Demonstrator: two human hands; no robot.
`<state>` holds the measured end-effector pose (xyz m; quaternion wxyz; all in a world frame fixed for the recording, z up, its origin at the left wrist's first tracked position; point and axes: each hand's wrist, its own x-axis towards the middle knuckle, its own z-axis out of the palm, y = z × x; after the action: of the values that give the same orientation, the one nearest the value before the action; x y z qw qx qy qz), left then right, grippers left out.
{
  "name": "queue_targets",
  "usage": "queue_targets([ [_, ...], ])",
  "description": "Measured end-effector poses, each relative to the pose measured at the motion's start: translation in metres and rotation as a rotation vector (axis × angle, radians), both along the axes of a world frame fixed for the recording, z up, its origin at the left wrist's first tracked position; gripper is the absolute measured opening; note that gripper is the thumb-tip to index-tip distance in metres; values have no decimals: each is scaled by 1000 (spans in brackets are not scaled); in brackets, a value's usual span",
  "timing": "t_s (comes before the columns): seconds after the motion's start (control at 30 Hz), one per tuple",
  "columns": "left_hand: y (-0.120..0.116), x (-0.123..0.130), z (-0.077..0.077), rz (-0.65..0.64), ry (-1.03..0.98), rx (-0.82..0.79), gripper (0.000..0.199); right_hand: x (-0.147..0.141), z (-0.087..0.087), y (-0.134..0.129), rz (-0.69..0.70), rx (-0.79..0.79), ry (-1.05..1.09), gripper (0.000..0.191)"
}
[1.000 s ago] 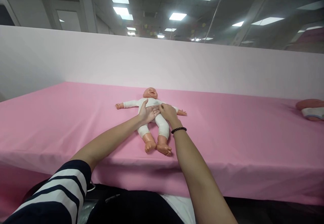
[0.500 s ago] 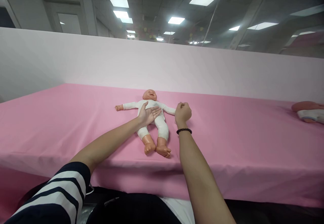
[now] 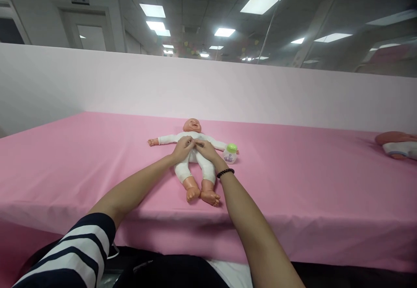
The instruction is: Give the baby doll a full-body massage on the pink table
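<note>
A baby doll [image 3: 209,170] in a white bodysuit lies on its back, arms spread and feet toward me. Over its belly my left hand [image 3: 183,150] and my right hand [image 3: 208,151] meet at the fingers. The fingers look loosely bent, partly hiding one another, and no object shows between them. A black beaded band circles my right wrist. Just right of that hand, a small translucent jar [image 3: 230,156] with a green lid stands upright by the doll's arm, covering part of its hand.
Pink cloth [image 3: 309,170] covers the broad table under the doll. At the far right edge lies part of a second doll [image 3: 399,144]. A low white wall [image 3: 195,86] runs along the back, with glass above it.
My right hand has moved left from a fist beside the doll's arm, uncovering the jar. My left hand has turned from palm up, and the two hands now touch.
</note>
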<state>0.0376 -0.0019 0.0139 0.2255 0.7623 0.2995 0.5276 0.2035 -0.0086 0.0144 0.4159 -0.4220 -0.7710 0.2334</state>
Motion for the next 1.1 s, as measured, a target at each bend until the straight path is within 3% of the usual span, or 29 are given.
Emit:
queue_targets([
  [0.07,6,-3,-5,-18,215,12,25,4,-5,6,-10,-48,-20,44],
  [0.13,10,-3,-7,-30,375,-24,36,8,-9,13,-63,-114,-60,53],
  [0.23,14,0,-6,59,536,-174,51,9,-11,16,-175,-193,-116,64],
  [0.33,15,1,-8,209,521,-269,52,5,-5,6,-364,-229,-179,68],
  [0.47,11,-1,-13,333,336,-132,29,0,5,-11,-680,-137,-300,45],
  [0.53,9,-2,-15,296,274,-39,18,-1,6,-12,-663,2,-305,32],
  [0.6,10,-2,-16,207,261,0,17,-1,3,-7,-501,98,-243,28],
  [0.67,13,-1,-16,114,280,-24,29,-1,-2,-1,-335,97,-160,33],
  [0.73,17,-1,-15,66,337,-91,45,1,-6,3,-268,28,-105,42],
  [0.8,19,-1,-14,85,425,-184,55,2,-7,3,-306,-61,-100,47],
  [0.9,16,-2,-10,223,523,-290,62,3,-4,-3,-440,-106,-160,48],
  [1.0,6,-4,-6,345,554,-232,52,1,-1,-5,-559,0,-242,30],
  [1.1,-2,-6,-3,316,538,-100,34,1,-2,0,-478,135,-233,21],
])
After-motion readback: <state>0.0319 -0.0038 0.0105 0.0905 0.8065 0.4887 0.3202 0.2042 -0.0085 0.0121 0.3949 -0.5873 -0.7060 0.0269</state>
